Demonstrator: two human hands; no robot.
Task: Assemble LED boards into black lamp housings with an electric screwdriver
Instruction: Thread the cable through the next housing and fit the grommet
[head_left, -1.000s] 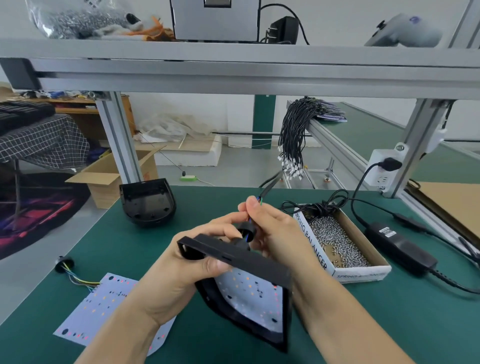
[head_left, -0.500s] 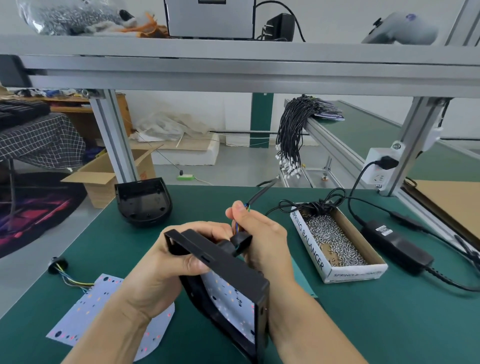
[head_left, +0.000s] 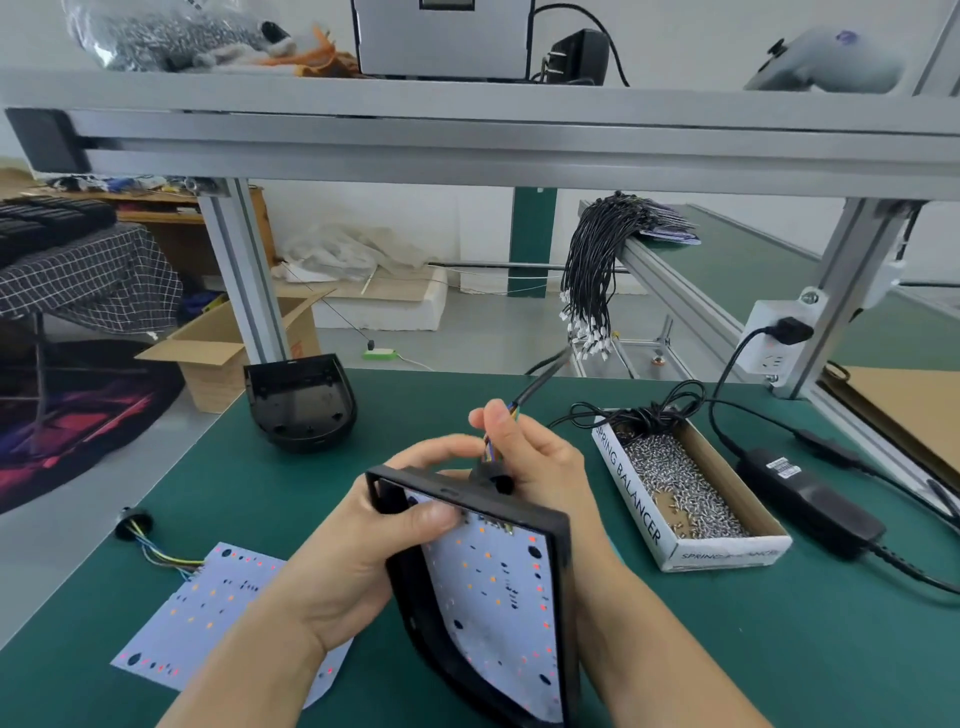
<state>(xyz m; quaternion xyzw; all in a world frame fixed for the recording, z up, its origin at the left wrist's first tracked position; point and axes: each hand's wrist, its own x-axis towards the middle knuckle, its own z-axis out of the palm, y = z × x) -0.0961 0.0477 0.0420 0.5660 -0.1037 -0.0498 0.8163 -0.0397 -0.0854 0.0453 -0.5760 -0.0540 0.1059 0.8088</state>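
**Lamp housing held over the bench, wires pinched**

The left hand (head_left: 358, 551) grips the top edge of the black lamp housing (head_left: 563, 582), thumb on the LED board (head_left: 488, 592) seated inside it. Behind it, the right hand (head_left: 540, 462) pinches the coloured wires (head_left: 491, 447) rising from the housing's top. A spare board (head_left: 208, 613) lies on the green table (head_left: 779, 649) to the left. Farther right sits a box of screws (head_left: 691, 499); at the far left stands an empty housing (head_left: 301, 402).
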